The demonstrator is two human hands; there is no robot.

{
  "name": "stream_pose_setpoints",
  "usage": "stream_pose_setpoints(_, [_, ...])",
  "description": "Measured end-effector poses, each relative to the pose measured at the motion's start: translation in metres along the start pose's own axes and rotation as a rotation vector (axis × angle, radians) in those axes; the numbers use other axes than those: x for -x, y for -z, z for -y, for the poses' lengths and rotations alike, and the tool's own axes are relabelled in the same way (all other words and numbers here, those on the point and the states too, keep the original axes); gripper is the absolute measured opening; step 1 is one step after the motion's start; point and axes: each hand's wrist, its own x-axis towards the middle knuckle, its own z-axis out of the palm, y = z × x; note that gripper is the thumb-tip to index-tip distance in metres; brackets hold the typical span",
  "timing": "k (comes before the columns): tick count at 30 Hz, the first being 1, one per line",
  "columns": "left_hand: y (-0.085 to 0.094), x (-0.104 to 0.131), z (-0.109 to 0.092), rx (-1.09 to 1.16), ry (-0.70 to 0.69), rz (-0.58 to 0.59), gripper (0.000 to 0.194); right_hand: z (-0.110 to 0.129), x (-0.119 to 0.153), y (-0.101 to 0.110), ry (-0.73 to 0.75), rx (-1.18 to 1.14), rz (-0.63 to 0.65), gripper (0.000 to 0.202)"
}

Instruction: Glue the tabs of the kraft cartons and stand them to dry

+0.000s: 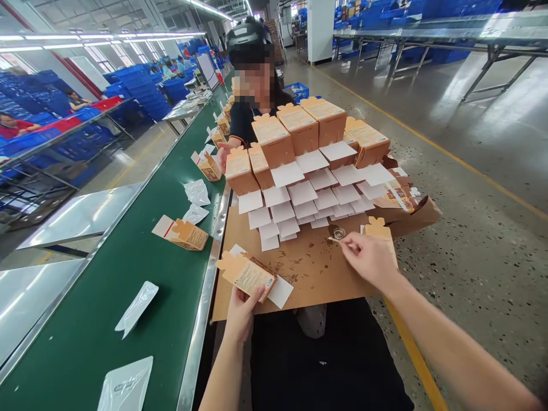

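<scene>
My left hand (243,311) is closed on the lower edge of a brown carton (250,274) with open end flaps; it lies tilted on the cardboard-covered table, a white flap sticking out beside it. My right hand (369,257) pinches a thin white stick (334,239), perhaps a swab, whose tip is beside a small clear round dish (339,233). Another brown carton (377,228) stands partly hidden behind my right hand. Ahead rises a stack of brown cartons (274,137) with white flaps (286,174) facing me.
To the left runs a green conveyor belt (171,285) with a metal rail, carrying silver pouches (137,305) and an open carton (184,234). A co-worker (244,123) is behind the stack, one hand near the belt. Dark wet spots mark the cardboard sheet (317,279).
</scene>
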Motion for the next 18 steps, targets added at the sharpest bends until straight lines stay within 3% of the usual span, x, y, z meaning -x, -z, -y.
stream_pose_setpoints(3, [-0.005, 0.001, -0.001, -0.058, -0.024, -0.018, 0.082, 0.033, 0.046, -0.056, 0.101, -0.138, 0.034, 0.038])
stream_pose_setpoints(4, [-0.006, 0.002, -0.002, -0.090, -0.023, -0.015, 0.082, 0.045, 0.058, -0.077, 0.154, -0.237, -0.021, 0.041])
stream_pose_setpoints(8, [-0.008, 0.003, -0.008, -0.176, -0.054, -0.023, 0.082, 0.075, 0.082, -0.138, 0.243, -0.321, -0.072, 0.031])
stream_pose_setpoints(12, [-0.009, 0.006, -0.013, -0.190, -0.030, -0.012, 0.082, 0.074, 0.081, -0.152, 0.295, -0.284, -0.077, 0.031])
stream_pose_setpoints(18, [-0.024, 0.022, 0.000, -0.232, -0.201, -0.061, 0.089, 0.053, 0.082, -0.134, 0.229, -0.327, -0.172, 0.033])
